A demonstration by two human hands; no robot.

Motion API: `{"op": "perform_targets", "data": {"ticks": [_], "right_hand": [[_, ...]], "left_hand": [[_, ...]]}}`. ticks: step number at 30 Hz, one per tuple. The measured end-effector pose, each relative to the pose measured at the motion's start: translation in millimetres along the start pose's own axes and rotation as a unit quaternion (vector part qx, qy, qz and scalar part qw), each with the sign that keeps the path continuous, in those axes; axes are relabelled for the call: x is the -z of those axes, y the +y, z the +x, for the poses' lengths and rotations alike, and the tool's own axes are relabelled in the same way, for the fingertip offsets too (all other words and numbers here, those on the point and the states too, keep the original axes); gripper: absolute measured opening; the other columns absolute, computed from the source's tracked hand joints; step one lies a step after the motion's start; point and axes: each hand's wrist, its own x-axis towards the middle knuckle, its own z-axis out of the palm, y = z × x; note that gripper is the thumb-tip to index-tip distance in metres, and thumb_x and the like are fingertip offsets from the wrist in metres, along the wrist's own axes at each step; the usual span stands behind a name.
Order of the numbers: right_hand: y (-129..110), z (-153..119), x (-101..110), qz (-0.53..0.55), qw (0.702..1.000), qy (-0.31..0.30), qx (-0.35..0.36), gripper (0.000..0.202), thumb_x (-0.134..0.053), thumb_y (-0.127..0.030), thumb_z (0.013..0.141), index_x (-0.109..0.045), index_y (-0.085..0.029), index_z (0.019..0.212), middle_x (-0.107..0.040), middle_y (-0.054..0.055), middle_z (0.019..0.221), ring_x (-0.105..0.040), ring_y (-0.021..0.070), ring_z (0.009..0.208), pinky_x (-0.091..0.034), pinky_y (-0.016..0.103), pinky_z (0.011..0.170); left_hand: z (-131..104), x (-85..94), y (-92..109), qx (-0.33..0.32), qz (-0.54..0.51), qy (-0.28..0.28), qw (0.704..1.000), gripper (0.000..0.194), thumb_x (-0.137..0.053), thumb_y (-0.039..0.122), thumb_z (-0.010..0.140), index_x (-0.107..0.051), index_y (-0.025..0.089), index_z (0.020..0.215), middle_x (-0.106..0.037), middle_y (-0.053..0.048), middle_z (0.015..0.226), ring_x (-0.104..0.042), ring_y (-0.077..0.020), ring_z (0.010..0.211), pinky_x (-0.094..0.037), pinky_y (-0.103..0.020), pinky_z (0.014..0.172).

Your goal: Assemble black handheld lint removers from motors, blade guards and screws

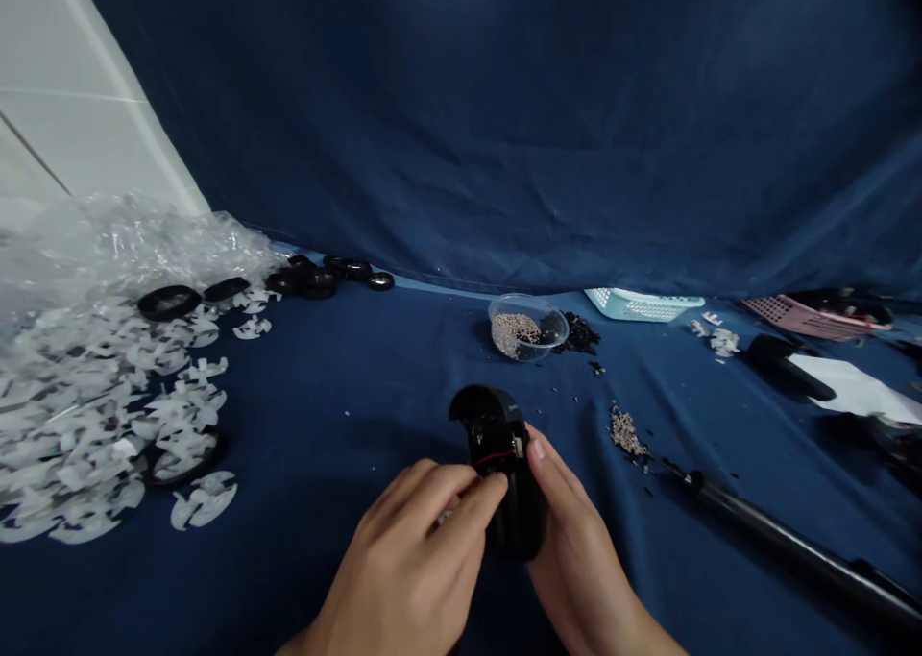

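A glossy black plastic housing [520, 517] with a curved upper end is held up near the bottom centre. A thin red wire [496, 456] and a small pale part [518, 447] show inside its opening. My right hand [576, 531] is wrapped round the housing's right side, thumb on its edge. My left hand [424, 550] has its fingers bent together, with the fingertips at the opening beside the wire. Something small and pale shows between the left fingers, too hidden to name.
White plastic pieces [93, 406], black rings [169, 302] and clear plastic wrap [144, 243] lie left. Behind stands a clear bowl [533, 349] of screws. At right are loose screws [626, 433], a black screwdriver [778, 536], a teal basket [641, 306] and a pink basket [813, 318].
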Motion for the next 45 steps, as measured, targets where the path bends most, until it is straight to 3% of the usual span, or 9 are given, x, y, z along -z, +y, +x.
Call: {"op": "perform_targets", "data": {"ticks": [5,10,15,21,24,32,35,39,45], "right_hand": [[-1.2,-0.9,-1.1,-0.003,1.0,-0.004,0.003,0.042,-0.061,-0.045,0.088,-0.059,-0.024,0.124,-0.063,0.005,0.115,-0.052,0.0225,0.112,-0.038,0.037,0.099],[-2.3,-1.5,-1.7,0.005,1.0,-0.016,0.007,0.04,-0.057,-0.046,0.09,-0.059,-0.023,0.122,-0.063,0.005,0.111,-0.053,0.0222,0.106,-0.04,0.038,0.097],[-3.4,-1.4,-2.0,0.004,1.0,-0.012,0.012,0.04,-0.057,-0.045,0.091,-0.059,-0.023,0.124,-0.063,0.005,0.112,-0.053,0.0207,0.107,-0.04,0.036,0.097],[-1.5,-0.8,-1.8,-0.01,1.0,0.017,0.013,0.043,-0.064,-0.046,0.085,-0.06,-0.024,0.123,-0.06,0.004,0.125,-0.046,0.0235,0.124,-0.029,0.041,0.109],[0.1,-3.2,-1.8,-0.022,0.999,0.032,0.009,0.043,-0.067,-0.046,0.083,-0.061,-0.027,0.121,-0.059,0.002,0.127,-0.043,0.0233,0.127,-0.025,0.041,0.112],[-0.9,-4.9,-0.6,-0.042,0.999,0.02,0.021,0.045,-0.067,-0.046,0.082,-0.059,-0.028,0.123,-0.06,0.003,0.127,-0.048,0.0232,0.126,-0.033,0.039,0.109],[-5.4,-3.4,0.3,-0.092,0.994,0.021,0.06,0.056,-0.071,-0.043,0.079,-0.052,-0.032,0.13,-0.058,0.001,0.129,-0.049,0.0219,0.123,-0.037,0.037,0.105],[-11.3,-2.4,3.8,-0.144,0.987,0.029,0.063,0.064,-0.069,-0.045,0.079,-0.043,-0.033,0.136,-0.064,0.002,0.114,-0.06,0.021,0.106,-0.047,0.035,0.092],[-8.0,6.9,23.0,-0.279,0.96,0.018,0.029,0.051,-0.06,-0.054,0.083,-0.047,-0.027,0.126,-0.067,0.002,0.099,-0.063,0.018,0.078,-0.049,0.028,0.065]], "left_hand": [[3.8,1.0,0.1,0.024,-0.029,0.063,0.997,0.028,-0.057,-0.001,0.084,-0.066,0.015,0.105,-0.068,-0.001,0.097,-0.061,-0.0106,0.09,-0.049,-0.023,0.088],[7.5,2.9,0.6,0.011,-0.051,0.068,0.996,0.029,-0.057,-0.002,0.084,-0.07,0.019,0.1,-0.068,0.0,0.098,-0.062,-0.0087,0.088,-0.052,-0.019,0.084],[4.8,0.7,-1.1,-0.009,-0.068,0.055,0.996,0.037,-0.059,-0.004,0.082,-0.067,0.018,0.111,-0.071,-0.001,0.098,-0.062,-0.0124,0.089,-0.055,-0.025,0.083],[4.1,-5.2,-2.9,-0.041,-0.067,0.046,0.996,0.048,-0.061,-0.006,0.08,-0.06,0.017,0.123,-0.072,-0.002,0.1,-0.061,-0.0157,0.094,-0.055,-0.031,0.087],[6.5,-5.4,-0.7,-0.026,-0.074,0.046,0.996,0.044,-0.06,-0.002,0.083,-0.061,0.019,0.121,-0.072,-0.001,0.097,-0.063,-0.0149,0.09,-0.056,-0.03,0.083],[14.6,-5.1,-0.4,0.051,-0.099,0.084,0.99,0.04,-0.064,0.001,0.081,-0.06,0.02,0.116,-0.073,0.002,0.085,-0.067,-0.0114,0.082,-0.056,-0.022,0.079],[14.5,-6.4,-2.4,0.059,-0.093,0.058,0.992,0.039,-0.061,0.002,0.083,-0.059,0.02,0.117,-0.071,0.0,0.09,-0.067,-0.0122,0.084,-0.056,-0.024,0.079],[13.5,-8.7,-4.8,0.048,-0.081,0.012,0.995,0.037,-0.054,0.002,0.088,-0.054,0.021,0.12,-0.069,-0.002,0.098,-0.063,-0.0143,0.091,-0.053,-0.028,0.082],[20.9,-8.9,-6.0,0.082,-0.102,-0.074,0.989,0.034,-0.05,0.002,0.087,-0.052,0.024,0.113,-0.065,-0.001,0.095,-0.063,-0.0161,0.087,-0.053,-0.032,0.078]]}}
